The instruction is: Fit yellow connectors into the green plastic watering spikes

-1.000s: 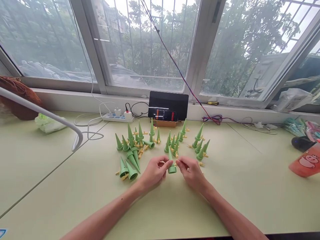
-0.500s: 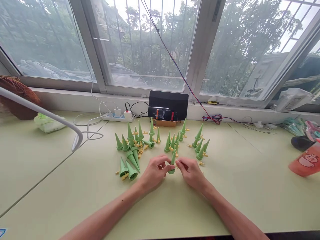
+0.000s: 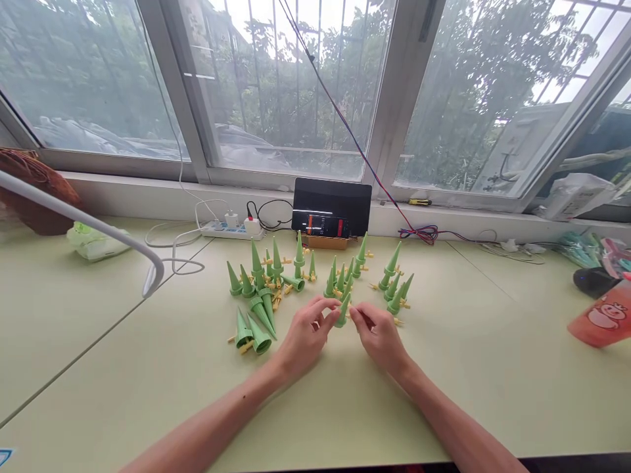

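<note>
My left hand pinches a green cone-shaped spike at its wide end, holding it tilted above the pale green table. My right hand is closed beside it, its fingertips pinched near the spike's base where a small yellow piece shows. Behind my hands stand several upright green spikes with yellow fittings. A heap of green spikes, some lying on their sides, sits to the left.
A black device with a phone leaning on it stands at the window sill, with a power strip and cables to its left. A white lamp arm crosses the left side. An orange packet lies at the right.
Both hands moved slightly away from me, toward the standing spikes. The held spike went from upright to tilted, its tip leaning right and farther back.
</note>
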A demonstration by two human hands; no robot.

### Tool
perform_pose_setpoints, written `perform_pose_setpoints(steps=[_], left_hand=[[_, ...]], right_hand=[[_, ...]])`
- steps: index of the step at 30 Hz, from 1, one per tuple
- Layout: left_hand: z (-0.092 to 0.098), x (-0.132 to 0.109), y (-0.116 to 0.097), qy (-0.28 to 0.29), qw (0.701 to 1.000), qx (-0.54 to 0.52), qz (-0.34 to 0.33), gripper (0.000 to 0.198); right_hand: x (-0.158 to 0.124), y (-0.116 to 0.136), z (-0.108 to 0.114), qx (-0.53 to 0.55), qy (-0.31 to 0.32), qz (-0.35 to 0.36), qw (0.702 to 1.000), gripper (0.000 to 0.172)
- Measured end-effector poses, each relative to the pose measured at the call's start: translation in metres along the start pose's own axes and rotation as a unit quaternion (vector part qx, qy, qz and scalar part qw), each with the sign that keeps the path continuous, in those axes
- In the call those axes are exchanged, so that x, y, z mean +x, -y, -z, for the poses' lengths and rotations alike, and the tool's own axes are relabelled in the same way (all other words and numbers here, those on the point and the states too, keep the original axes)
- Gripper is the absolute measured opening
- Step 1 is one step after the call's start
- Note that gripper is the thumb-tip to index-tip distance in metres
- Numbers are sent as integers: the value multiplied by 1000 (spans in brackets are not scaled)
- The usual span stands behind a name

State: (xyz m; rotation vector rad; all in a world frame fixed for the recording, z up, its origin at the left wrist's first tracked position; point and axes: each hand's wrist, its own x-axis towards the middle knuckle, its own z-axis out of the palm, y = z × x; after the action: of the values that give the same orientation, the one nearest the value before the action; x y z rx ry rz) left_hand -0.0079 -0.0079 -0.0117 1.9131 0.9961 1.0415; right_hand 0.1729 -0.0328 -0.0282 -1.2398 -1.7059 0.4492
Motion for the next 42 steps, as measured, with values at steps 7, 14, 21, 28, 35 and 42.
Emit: perform_pose_setpoints(steps=[7, 14, 21, 28, 35, 42], left_hand=[[2, 2, 2, 5, 997, -18, 71, 62], [-1, 0, 4, 74, 993, -17, 94, 66], [2, 1, 0, 75, 994, -16, 80, 61], [2, -1, -1, 76, 996, 13, 35, 46], [3, -2, -4, 70, 997, 28, 19, 33], [3, -2, -1, 65, 998, 24, 8, 25]], right_hand=[[1, 0, 1, -7, -21, 44, 999, 34], [0, 5, 1, 1, -3, 71, 997, 35], [-1, 4, 1, 15, -3, 38, 999, 36], [-1, 1, 0, 18, -15, 13, 1000, 39], [-2, 0, -1, 26, -7, -2, 1000, 39], [-3, 2, -1, 47, 7, -12, 999, 39]])
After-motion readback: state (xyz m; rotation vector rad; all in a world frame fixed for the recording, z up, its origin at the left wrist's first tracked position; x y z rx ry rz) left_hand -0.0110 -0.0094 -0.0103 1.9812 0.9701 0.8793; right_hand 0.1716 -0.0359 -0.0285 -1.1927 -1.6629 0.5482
